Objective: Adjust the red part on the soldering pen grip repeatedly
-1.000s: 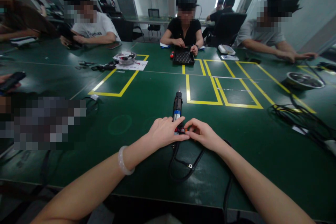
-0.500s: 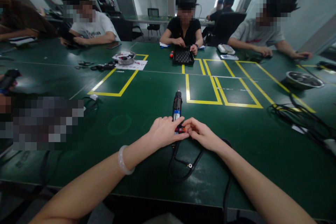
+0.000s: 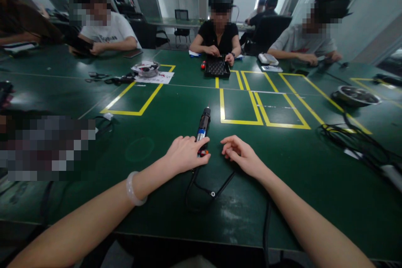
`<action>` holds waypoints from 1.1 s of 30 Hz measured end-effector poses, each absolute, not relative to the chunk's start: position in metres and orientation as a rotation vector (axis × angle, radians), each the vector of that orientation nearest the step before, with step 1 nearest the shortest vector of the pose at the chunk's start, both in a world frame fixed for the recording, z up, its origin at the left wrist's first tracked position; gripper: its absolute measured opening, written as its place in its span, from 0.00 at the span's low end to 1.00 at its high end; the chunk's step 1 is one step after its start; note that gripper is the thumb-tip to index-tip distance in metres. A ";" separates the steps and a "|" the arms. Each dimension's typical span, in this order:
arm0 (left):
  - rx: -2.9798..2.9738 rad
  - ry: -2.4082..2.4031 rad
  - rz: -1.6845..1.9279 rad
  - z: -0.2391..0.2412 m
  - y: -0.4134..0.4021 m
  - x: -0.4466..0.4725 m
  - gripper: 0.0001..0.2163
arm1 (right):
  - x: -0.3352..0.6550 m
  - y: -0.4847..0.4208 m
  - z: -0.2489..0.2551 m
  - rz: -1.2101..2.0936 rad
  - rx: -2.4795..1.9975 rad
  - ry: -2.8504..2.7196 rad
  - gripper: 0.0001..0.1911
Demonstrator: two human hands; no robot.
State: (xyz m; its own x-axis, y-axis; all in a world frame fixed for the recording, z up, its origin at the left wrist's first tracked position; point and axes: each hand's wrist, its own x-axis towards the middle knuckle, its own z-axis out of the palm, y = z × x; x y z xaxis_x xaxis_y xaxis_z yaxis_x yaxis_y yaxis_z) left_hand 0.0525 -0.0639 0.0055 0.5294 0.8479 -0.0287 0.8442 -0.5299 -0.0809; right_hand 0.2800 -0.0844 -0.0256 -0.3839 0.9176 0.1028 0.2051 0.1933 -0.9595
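My left hand (image 3: 185, 153) is wrapped over an electric screwdriver (image 3: 203, 122) that lies on the green table, its thin bit pointing away from me. The tool has a black front end and a silver body with a blue band. A small red and orange part (image 3: 204, 153) shows between my left thumb and fingers; what it belongs to is partly hidden. To the right of the tool, apart from it, my right hand (image 3: 240, 155) is loosely curled with fingers apart and nothing visible in it. A black cable (image 3: 201, 190) loops on the table below my hands.
Yellow tape outlines (image 3: 241, 122) mark the green table (image 3: 176, 217). Across it, a co-worker handles a black tray (image 3: 216, 71). A metal bowl (image 3: 358, 95) and coiled cables (image 3: 351, 138) lie at right. A clear bowl (image 3: 147, 69) sits on paper at far left.
My right hand has come away from the red and orange part. My left hand and the screwdriver have moved a little left, and the tool's tip leans slightly more to the right.
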 end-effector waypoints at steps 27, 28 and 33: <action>-2.189 -2.154 0.353 0.009 0.102 -0.173 0.35 | 0.282 -0.077 -0.041 0.974 -1.208 -1.748 0.08; -2.176 -2.151 0.368 0.008 0.102 -0.172 0.35 | 0.282 -0.076 -0.041 0.967 -1.216 -1.757 0.08; -2.165 -2.200 0.366 0.004 0.103 -0.166 0.36 | 0.282 -0.076 -0.040 0.941 -1.240 -1.790 0.08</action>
State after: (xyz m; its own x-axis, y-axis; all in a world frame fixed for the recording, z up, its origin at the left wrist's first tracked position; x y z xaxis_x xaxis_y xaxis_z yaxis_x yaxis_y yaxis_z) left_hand -0.1656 0.1031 0.0038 -0.0294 0.9897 -0.1404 0.9817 0.0021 -0.1903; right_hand 0.2816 -0.0765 -0.0402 -0.2491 0.9537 0.1686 0.4019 0.2602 -0.8780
